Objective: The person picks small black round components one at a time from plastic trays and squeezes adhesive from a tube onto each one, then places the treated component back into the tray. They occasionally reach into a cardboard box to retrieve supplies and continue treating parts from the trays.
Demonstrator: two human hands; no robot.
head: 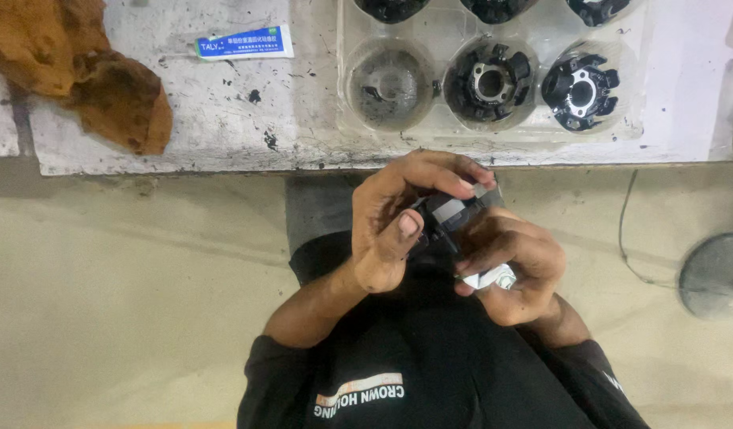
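Both hands close around a small black part

Left hand grips the black part; right hand, equally near, pinches a white piece just below. Tabletop tray lies beyond.

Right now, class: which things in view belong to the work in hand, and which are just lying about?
In hand:
left hand
right hand
black part
small white tube
tray of black parts

Lying about:
blue-and-white tube
brown rag
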